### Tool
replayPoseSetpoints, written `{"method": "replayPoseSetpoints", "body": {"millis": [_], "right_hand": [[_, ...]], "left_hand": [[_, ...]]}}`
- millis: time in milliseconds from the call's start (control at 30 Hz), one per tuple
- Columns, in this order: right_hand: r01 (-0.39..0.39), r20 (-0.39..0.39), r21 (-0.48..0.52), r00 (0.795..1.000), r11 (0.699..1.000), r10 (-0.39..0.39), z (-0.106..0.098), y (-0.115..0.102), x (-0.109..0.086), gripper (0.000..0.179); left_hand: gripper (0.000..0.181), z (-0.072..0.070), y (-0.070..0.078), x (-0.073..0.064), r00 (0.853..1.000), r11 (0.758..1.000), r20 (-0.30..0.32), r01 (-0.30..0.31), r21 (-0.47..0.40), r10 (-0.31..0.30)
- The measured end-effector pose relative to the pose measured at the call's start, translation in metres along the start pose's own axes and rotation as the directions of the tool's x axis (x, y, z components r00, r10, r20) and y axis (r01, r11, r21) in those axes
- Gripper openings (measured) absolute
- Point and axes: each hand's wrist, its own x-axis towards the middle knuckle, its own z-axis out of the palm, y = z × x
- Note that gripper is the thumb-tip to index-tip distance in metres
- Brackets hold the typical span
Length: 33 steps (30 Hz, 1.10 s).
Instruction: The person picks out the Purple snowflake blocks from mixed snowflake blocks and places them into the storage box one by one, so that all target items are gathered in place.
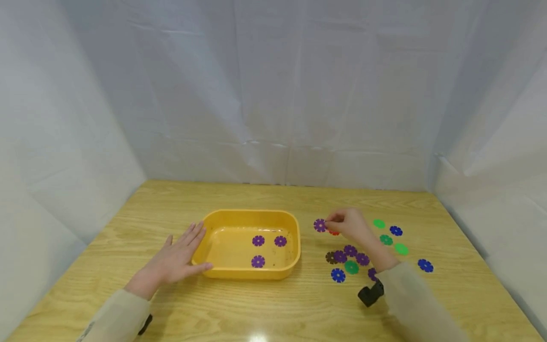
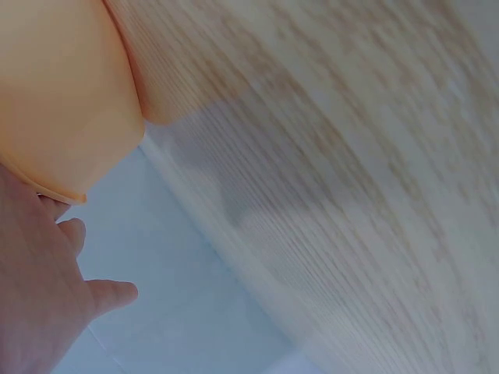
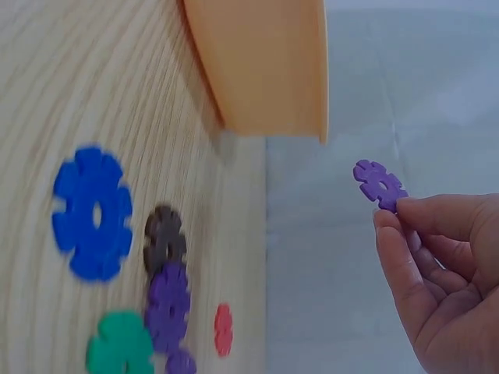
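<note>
Between thumb and fingertips, my right hand [image 1: 351, 225] pinches a purple notched disc [image 1: 320, 225], raised above the table to the right of a yellow plastic basin [image 1: 246, 273]. The right wrist view shows the purple disc [image 3: 380, 184] off the tabletop, held by its edge. My left hand [image 1: 177, 259] rests on the basin's left rim with fingers straight and spread. Inside the basin lie three purple discs [image 1: 258, 261], apart from each other. A red disc [image 1: 334, 232] lies under my right hand, partly hidden by it.
Loose discs lie on the wooden table [image 1: 273, 308] right of the basin: a brown one [image 1: 331, 258], blue ones [image 1: 338, 275], green ones [image 1: 352, 267] and several purple ones [image 1: 350, 251], some touching. White sheeting [image 1: 273, 95] encloses the table's back and sides.
</note>
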Motion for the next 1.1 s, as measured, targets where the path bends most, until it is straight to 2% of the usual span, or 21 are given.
{"method": "replayPoseSetpoints", "body": {"millis": [333,633,800,1100], "right_hand": [[-0.01,0.073,0.088,0.997,0.996,0.004,0.031,-0.034,0.008,0.006],[0.179,0.115,0.104,0.975,0.978,-0.19,0.053,-0.044,0.011,0.005],[0.172,0.127,0.083,0.975,0.982,-0.181,0.056,-0.05,0.01,0.004],[0.121,0.155,0.111,0.978,0.986,-0.138,0.06,-0.058,0.007,0.004]], "left_hand": [[0.087,-0.001,0.001,0.0,1.0,1.0,-0.01,-0.002,0.005,0.002],[0.088,0.001,0.001,0.0,1.0,1.0,0.001,0.005,-0.018,-0.005],[0.088,0.001,0.002,0.0,1.0,1.0,0.003,0.005,-0.015,-0.005],[0.087,0.0,0.002,0.0,1.0,1.0,-0.009,-0.005,-0.011,0.004]]}}
